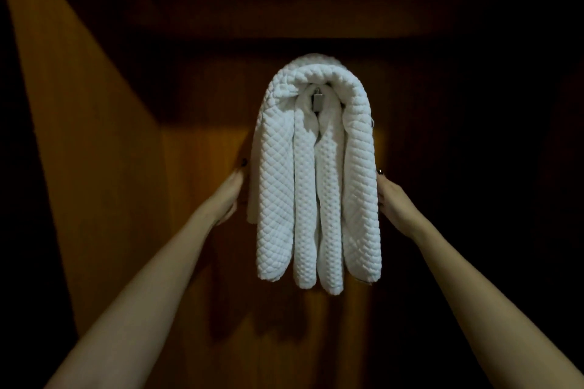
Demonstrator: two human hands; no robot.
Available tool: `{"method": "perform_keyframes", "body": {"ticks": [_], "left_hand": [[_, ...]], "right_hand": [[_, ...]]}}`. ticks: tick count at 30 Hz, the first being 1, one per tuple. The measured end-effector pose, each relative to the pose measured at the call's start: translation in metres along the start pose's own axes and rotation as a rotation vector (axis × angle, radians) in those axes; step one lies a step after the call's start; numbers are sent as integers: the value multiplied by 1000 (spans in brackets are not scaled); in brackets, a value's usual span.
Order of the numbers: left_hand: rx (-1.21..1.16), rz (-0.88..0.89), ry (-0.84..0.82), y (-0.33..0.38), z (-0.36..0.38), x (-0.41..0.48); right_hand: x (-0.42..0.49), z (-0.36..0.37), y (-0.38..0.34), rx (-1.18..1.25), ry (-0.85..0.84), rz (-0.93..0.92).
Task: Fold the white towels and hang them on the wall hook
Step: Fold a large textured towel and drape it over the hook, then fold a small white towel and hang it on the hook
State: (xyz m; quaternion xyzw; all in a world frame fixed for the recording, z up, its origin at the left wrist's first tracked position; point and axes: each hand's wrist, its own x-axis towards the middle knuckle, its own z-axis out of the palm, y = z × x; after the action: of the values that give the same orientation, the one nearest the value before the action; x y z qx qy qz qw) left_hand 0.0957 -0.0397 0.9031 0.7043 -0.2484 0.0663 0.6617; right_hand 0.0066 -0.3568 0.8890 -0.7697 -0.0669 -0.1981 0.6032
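White quilted towels [317, 174] hang folded over a small metal wall hook [317, 102], whose end shows between the folds near the top. The folds hang down in several long loops. My left hand [230, 196] touches the towels' left edge at mid-height, its fingers mostly hidden behind the cloth. My right hand [393, 199] rests against the right edge at the same height, a ring on one finger. Whether either hand's fingers curl round the cloth is hidden.
A dark wooden wall panel [196, 167] stands behind the towels, lit warmly around them. An angled wooden side panel [79, 136] runs along the left. The right side and the top are in deep shadow.
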Motion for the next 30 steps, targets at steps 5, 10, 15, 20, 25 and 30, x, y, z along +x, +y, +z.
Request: {"method": "perform_keyframes", "body": {"ticks": [5,10,15,20,25,30], "left_hand": [[45,-97,73,13,-15,-55],[119,-15,-4,10,1,-136],[259,10,-131,-22,64,-240],[453,-240,-615,-70,145,-347],[411,-338,-804,-104,238,-460],[411,-365,-1080,-127,343,-593]], "right_hand": [[-50,6,-6,-41,123,47],[-141,17,6,-144,193,103],[-276,38,39,-250,175,255],[-434,35,88,-261,197,504],[-591,18,131,-206,341,783],[-752,-7,154,-185,591,1065]]}}
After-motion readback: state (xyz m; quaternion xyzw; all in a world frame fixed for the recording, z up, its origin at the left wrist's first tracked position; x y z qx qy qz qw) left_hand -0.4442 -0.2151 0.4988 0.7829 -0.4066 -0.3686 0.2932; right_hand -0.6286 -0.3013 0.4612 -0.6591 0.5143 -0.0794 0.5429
